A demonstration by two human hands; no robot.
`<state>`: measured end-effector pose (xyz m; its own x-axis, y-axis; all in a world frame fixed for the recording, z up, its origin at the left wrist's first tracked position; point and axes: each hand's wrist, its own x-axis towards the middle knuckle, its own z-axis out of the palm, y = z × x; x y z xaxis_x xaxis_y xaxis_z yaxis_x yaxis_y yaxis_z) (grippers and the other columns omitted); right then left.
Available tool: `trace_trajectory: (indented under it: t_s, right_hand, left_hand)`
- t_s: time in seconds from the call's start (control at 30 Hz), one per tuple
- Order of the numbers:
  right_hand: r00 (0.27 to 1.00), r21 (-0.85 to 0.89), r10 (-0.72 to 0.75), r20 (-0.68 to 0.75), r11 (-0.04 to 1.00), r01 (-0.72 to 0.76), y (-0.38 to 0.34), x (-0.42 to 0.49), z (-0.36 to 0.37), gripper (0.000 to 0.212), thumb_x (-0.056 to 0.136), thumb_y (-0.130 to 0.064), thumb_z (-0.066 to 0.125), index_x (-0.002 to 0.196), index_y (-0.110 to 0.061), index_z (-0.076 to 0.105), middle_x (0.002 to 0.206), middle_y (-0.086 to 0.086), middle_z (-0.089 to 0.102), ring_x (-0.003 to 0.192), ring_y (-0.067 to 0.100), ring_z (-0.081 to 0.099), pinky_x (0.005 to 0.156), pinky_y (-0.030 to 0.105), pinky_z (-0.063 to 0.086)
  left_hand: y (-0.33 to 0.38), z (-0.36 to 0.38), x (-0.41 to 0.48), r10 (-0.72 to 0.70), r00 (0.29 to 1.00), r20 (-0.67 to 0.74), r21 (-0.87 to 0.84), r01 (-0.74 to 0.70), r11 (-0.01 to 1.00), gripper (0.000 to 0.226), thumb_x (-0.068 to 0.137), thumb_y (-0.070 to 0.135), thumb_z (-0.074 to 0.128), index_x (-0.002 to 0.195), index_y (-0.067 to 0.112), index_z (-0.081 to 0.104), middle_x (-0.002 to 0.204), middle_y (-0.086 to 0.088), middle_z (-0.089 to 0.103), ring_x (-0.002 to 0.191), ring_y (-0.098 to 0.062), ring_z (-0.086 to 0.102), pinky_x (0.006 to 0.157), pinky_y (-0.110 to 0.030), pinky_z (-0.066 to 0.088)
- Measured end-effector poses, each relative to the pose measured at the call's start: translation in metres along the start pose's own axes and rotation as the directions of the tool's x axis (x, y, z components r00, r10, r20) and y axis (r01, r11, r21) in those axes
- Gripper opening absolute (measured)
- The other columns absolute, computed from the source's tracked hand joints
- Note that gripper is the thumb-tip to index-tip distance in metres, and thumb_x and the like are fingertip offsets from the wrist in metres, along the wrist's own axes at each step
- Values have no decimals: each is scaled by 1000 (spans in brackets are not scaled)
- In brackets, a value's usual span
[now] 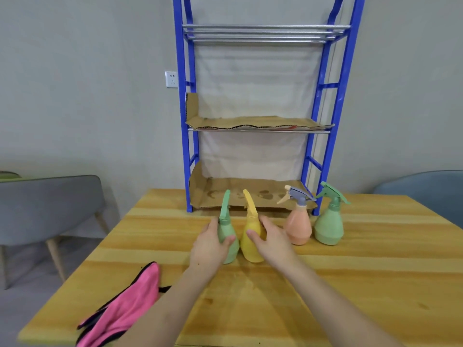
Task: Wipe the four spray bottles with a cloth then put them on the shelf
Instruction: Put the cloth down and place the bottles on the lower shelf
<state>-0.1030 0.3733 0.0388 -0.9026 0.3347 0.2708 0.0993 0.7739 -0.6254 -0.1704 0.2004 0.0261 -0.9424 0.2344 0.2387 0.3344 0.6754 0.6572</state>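
We have both hands on bottles at mid-table. Our left hand [209, 242] is wrapped around the body of the near green spray bottle [229, 236], thumb across its front, fingers behind it. Our right hand [271, 240] is clamped on the yellow spray bottle [250, 242], thumb on the front, fingers around its right side. Both bottles stand upright on the wooden table [350, 284], just beside each other, nozzles pointing away from us toward the shelf.

The peach spray bottle [299, 226] with the grey-blue trigger head stands upright to the right of our right hand, not touched. The second green spray bottle [329, 225] stands just beside it, further right, in front of the shelf's right front leg. Both have triggers pointing left.

The pink cloth [125, 309] with dark trim lies crumpled at the near left table edge, beside our left forearm, well apart from the bottles.

The blue shelf [335, 113] stands at the far side of the table against the wall. Bottom and middle tiers are lined with cardboard [250, 194]; the bottom piece shows dark stains. The top tier is bare metal bars. None of the four bottles is on any tier.

A grey chair [50, 204] sits left of the table. A wall socket [171, 79] sits left of the shelf frame.
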Motion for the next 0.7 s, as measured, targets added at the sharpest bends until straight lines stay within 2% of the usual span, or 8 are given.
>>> trace_trajectory:
  t_s: [0.1, 0.2, 0.33, 0.4, 0.53, 0.7]
  right_hand:
    - [999, -10, 20, -45, 1000, -21, -1, 7, 6, 47, 97, -60, 55, 135, -32, 54, 119, -6, 71, 114, 25, 66, 89, 41, 53]
    - [996, -53, 81, -31, 995, -83, -6, 21, 9, 42, 99, -58, 53, 135, -37, 53, 123, -5, 70, 118, 29, 63, 87, 40, 50]
    - [988, 26, 132, -74, 991, -131, -12, 44, 6, 39, 99, -55, 53, 132, -35, 54, 125, -7, 67, 120, 28, 61, 88, 42, 49]
    - [987, 52, 138, -83, 990, -134, -16, 61, 2, 38, 98, -57, 53, 130, -36, 55, 120, -7, 68, 115, 28, 62, 85, 42, 49]
    - [985, 89, 138, -102, 988, -129, -26, 98, 0, 35, 95, -59, 53, 122, -37, 58, 112, -8, 68, 108, 28, 63, 87, 44, 52]
    - [984, 129, 141, -112, 984, -126, -33, 138, 4, 32, 98, -55, 53, 122, -35, 59, 113, -6, 69, 110, 28, 63, 88, 44, 52]
  left_hand:
    - [-1, 1, 7, 4, 1000, -16, 28, -4, 1000, 65, 94, 56, 63, 148, 28, 40, 134, 5, 60, 120, -22, 62, 96, -44, 54]
    - [1, -2, 14, -24, 1000, -15, 28, 24, 999, 63, 94, 56, 61, 148, 32, 39, 134, 6, 60, 122, -24, 60, 94, -44, 50]
    - [9, -14, 42, -22, 997, -73, -49, 18, 999, 45, 93, 53, 63, 130, 31, 48, 120, 10, 65, 114, -23, 62, 83, -41, 46]
    - [14, -22, 66, -4, 994, -112, -84, -6, 996, 44, 92, 53, 64, 127, 31, 49, 119, 10, 66, 112, -21, 62, 84, -41, 50]
    - [20, -30, 117, 29, 988, -151, -106, -45, 993, 44, 92, 51, 64, 127, 29, 49, 120, 6, 67, 111, -25, 64, 88, -49, 56]
    - [13, -24, 175, 42, 983, -181, -96, -60, 994, 40, 95, 40, 68, 125, 21, 51, 114, -2, 69, 106, -30, 66, 85, -45, 55]
